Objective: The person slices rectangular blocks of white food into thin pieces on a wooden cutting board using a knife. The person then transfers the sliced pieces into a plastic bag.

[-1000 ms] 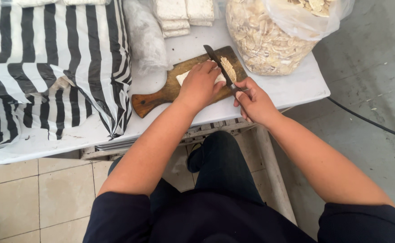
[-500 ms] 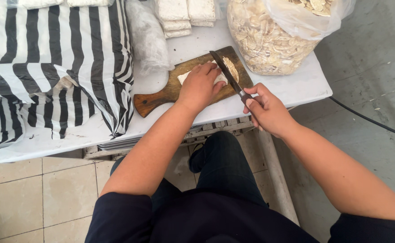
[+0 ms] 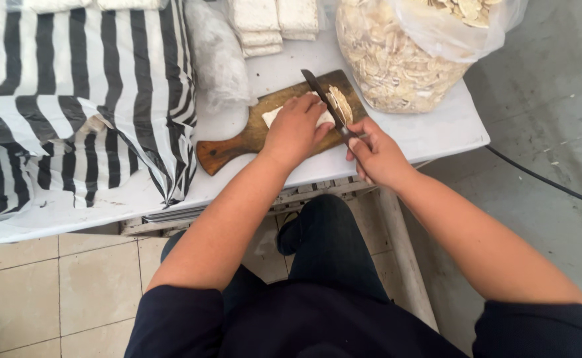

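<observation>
Head camera looks down on a white counter point(image 3: 437, 132) in the upper half of the frame. At upper centre lies a wooden cutting board point(image 3: 238, 142), its handle pointing lower left. The left hand point(image 3: 295, 129) presses down on a pale block of food point(image 3: 274, 116) on the board, fingers curled over it. Just right of it, the right hand point(image 3: 377, 156) is clenched round the handle of a dark knife point(image 3: 324, 99), whose blade slants up-left across the block beside a small heap of thin slices point(image 3: 340, 103). A clear bag of pale slices point(image 3: 397, 59) stands at upper right. Black-and-white striped cloth point(image 3: 72, 86) covers the left.
</observation>
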